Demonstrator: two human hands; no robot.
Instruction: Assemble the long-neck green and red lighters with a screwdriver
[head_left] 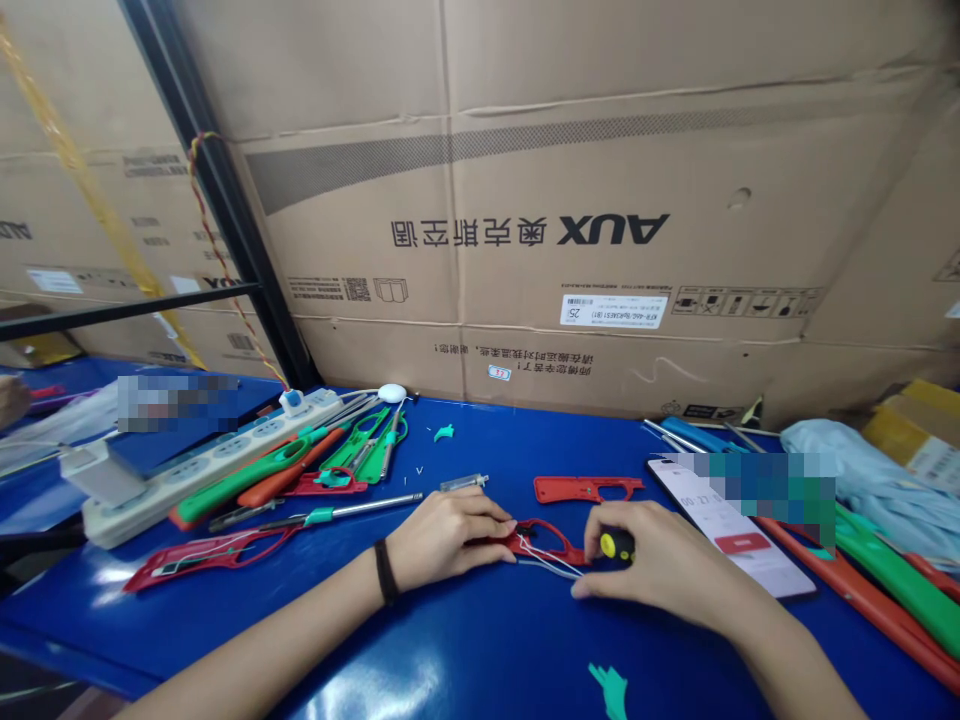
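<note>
The left hand (454,535) grasps one end of a red lighter casing (574,554) with thin white wires, while the right hand (649,560) curls around a black-and-yellow handle (618,545) at its right. The casing is mid-table; another red casing half (559,489) lies just beyond.

A narrow, plain black band (385,573) circles the left wrist (364,584), and the left forearm (277,640) and right forearm (780,640) are both bare.

L hand (456,530) lies palm-down nr curled R hand (651,556).
</note>
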